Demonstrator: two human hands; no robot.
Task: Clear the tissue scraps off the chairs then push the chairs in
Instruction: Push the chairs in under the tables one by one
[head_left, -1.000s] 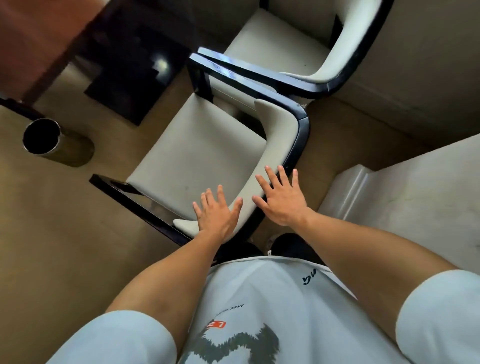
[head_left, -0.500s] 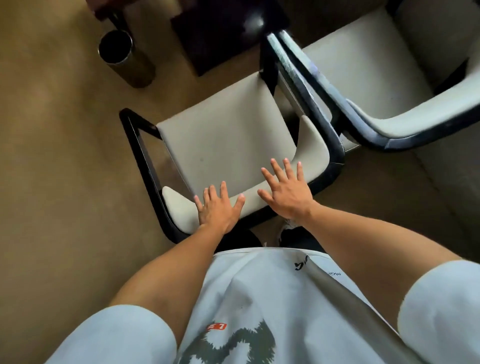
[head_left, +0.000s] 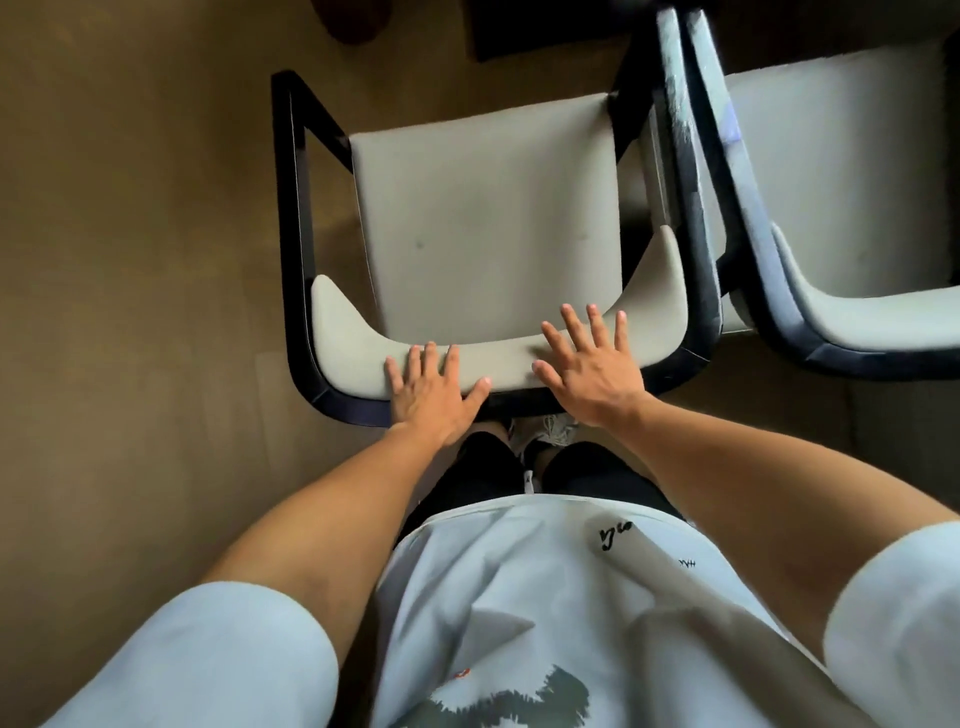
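On the chair (head_left: 488, 218) backrest, left hand (head_left: 431, 395) and right hand (head_left: 592, 369) press, fingers (head_left: 574, 325) flat (gripping nothing).

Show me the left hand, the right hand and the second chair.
left hand (head_left: 431, 392), head view, back of hand
right hand (head_left: 592, 366), head view, back of hand
second chair (head_left: 836, 171), head view, seat cushion

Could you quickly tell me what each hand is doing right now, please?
Left hand: open, fingers straight, pressing flat on the chair backrest.
Right hand: open, fingers spread, pressing on the same backrest.
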